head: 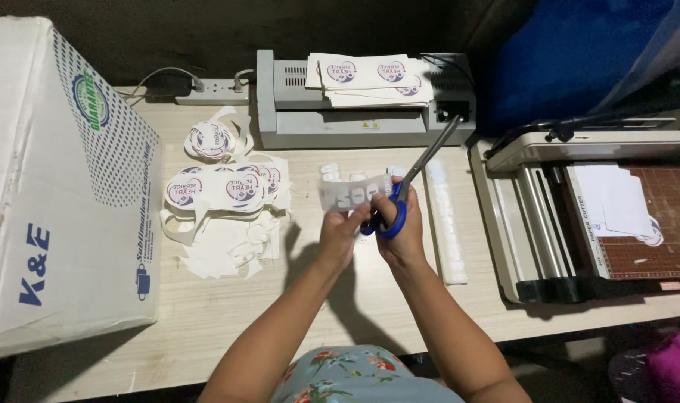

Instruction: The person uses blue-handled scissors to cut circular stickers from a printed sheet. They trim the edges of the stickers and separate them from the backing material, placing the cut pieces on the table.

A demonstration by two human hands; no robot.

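Printed paper strip (355, 194) being cut above a wooden table (228, 306).
A grey laminator (355, 112) stands behind; the left hand (341, 233) pinches the strip's lower edge, while the right hand (399, 231) closes around blue-handled scissors (403, 198), blades against the strip's right end.

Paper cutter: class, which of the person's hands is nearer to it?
Right. The right hand, gripping the scissors, lies on the side toward the paper cutter; the left hand is farther, holding the strip.
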